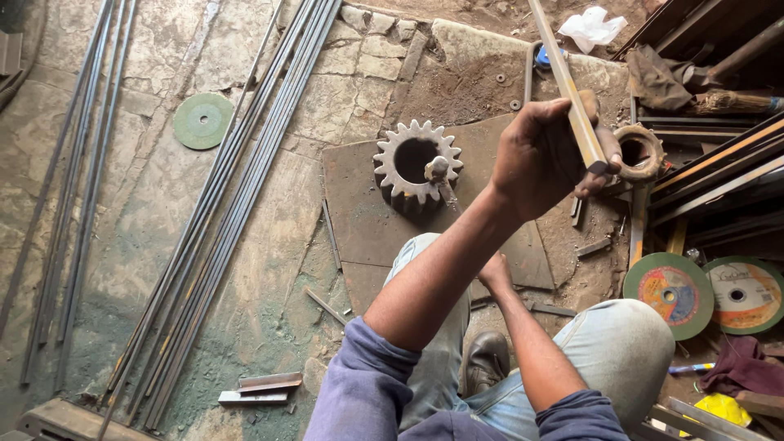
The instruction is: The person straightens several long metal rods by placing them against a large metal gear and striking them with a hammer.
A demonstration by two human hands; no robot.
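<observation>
My left hand (543, 155) is raised over the floor and grips a long flat metal strip (563, 73) near its lower end; the strip slants up to the top edge. My right hand (495, 273) lies mostly hidden behind my left forearm. It appears closed on the handle of a hammer (438, 170), whose head rests against a large toothed steel gear (416, 163). The gear stands on a rusty steel plate (359, 212). A rusty metal ring (639, 151) lies just right of my left hand.
Bundles of long steel rods (229, 204) run diagonally across the stone floor at left. A green grinding disc (202, 121) lies beside them, and two more discs (670, 294) are at right. Short metal offcuts (261, 388) lie at bottom left. Stacked bars and tools (719, 163) crowd the right edge.
</observation>
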